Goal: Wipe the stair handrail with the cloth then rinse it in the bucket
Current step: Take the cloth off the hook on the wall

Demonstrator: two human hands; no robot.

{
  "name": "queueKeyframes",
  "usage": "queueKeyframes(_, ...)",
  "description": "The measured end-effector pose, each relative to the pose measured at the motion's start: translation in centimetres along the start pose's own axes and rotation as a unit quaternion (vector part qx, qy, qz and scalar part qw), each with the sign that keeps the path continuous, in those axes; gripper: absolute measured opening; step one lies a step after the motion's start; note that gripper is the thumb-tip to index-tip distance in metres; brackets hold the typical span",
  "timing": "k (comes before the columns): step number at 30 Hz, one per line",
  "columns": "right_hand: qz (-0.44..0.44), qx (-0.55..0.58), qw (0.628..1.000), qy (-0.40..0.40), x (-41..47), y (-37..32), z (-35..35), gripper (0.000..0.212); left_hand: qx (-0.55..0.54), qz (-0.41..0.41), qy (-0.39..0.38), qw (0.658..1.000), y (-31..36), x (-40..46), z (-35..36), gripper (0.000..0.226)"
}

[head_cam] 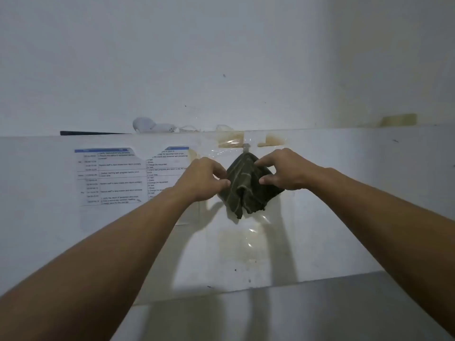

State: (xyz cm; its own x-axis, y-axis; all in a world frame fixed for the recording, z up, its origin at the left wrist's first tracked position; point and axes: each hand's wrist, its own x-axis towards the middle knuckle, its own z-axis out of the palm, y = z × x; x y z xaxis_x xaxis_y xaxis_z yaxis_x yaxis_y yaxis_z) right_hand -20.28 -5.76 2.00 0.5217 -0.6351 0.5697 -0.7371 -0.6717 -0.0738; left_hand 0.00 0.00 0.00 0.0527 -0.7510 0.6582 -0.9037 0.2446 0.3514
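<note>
1. Cloth (246,185), dark green with thin pale stripes, is the only task item I can find in my single head view. It hangs bunched from a small hook (246,146) on the white wall (320,193), its top corner caught on the hook and its long axis running straight down.

2. My left hand (204,179) sits at the cloth's left edge, thumb and fingertips pinched onto the fabric, the other fingers curled. My right hand (285,169) is at the right edge, also pinching the fabric between thumb and forefinger. Both have hold of it. Neither has a full fist around it.

3. The relation that matters: the cloth lies directly between the two hands, at about their height, with the hook just above both. The right hand looks slightly higher and closer to the hook, so I judge it better placed to lift the top corner up and off while the left steadies the hanging body.

4. To the left of the cloth, a printed schedule sheet (110,177) is stuck to the wall. A ledge (344,130) runs above, carrying a white object with a cable (152,126).

5. No handrail or bucket appears in this view, so I take the wiping as not yet begun.
</note>
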Motion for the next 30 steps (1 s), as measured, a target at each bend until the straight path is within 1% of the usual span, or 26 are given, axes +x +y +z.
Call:
queueKeyframes(2, 0.006, -0.004, 1.000, 0.020, 0.1, 0.0, 0.8, 0.031, 0.010, -0.015, 0.000, 1.000, -0.3, 0.1, 0.6, 0.030)
queueKeyframes(3, 0.025, 0.010, 1.000, 0.013, 1.3, 3.3, 2.8, 0.031, 0.018, -0.035, -0.010, 0.999, -0.3, 1.8, 4.0, 0.032)
queueKeyframes(4, 0.039, 0.015, 0.999, 0.026, 2.4, 6.1, 4.7, 0.032, 0.025, -0.054, -0.010, 0.998, -0.4, 3.6, 7.3, 0.034)
queueKeyframes(6, 0.061, 0.016, 0.997, 0.048, 2.8, 6.4, 6.1, 0.033, 0.020, -0.073, -0.002, 0.997, -0.6, 3.5, 8.0, 0.038)
queueKeyframes(9, 0.089, 0.022, 0.992, 0.087, 3.4, 6.6, 6.8, 0.036, 0.003, -0.080, 0.028, 0.996, -0.8, 3.9, 8.9, 0.037)
queueKeyframes(12, 0.098, 0.011, 0.991, 0.085, 3.5, 6.1, 7.5, 0.035, -0.009, -0.098, 0.058, 0.993, -0.8, 4.0, 9.9, 0.039)
queueKeyframes(13, 0.096, 0.010, 0.991, 0.097, 3.6, 6.0, 7.8, 0.033, -0.015, -0.103, 0.067, 0.992, -0.7, 3.9, 10.2, 0.039)
queueKeyframes(15, 0.097, 0.012, 0.988, 0.120, 3.8, 6.2, 8.1, 0.028, -0.036, -0.119, 0.060, 0.990, -0.5, 4.1, 10.7, 0.032)
queueKeyframes(17, 0.098, 0.017, 0.986, 0.133, 4.0, 6.3, 8.2, 0.025, -0.061, -0.136, 0.051, 0.988, -0.4, 4.4, 11.0, 0.014)
queueKeyframes(18, 0.096, 0.021, 0.985, 0.140, 4.0, 6.2, 8.1, 0.023, -0.075, -0.144, 0.049, 0.986, -0.2, 4.5, 11.0, 0.006)
queueKeyframes(21, 0.086, 0.048, 0.980, 0.173, 4.0, 6.1, 7.4, 0.016, -0.093, -0.150, 0.065, 0.982, -0.1, 4.7, 10.1, 0.016)
queueKeyframes(26, 0.049, 0.092, 0.968, 0.230, 3.4, 5.8, 4.8, 0.011, -0.098, -0.133, 0.134, 0.977, 0.1, 4.7, 6.2, 0.005)
queueKeyframes(28, 0.029, 0.112, 0.965, 0.233, 3.4, 5.4, 3.9, 0.011, -0.090, -0.128, 0.152, 0.976, 0.0, 4.2, 4.2, 0.003)
queueKeyframes(30, 0.008, 0.124, 0.967, 0.223, 3.6, 4.7, 3.5, 0.016, -0.077, -0.124, 0.175, 0.974, -0.5, 3.1, 2.2, 0.005)
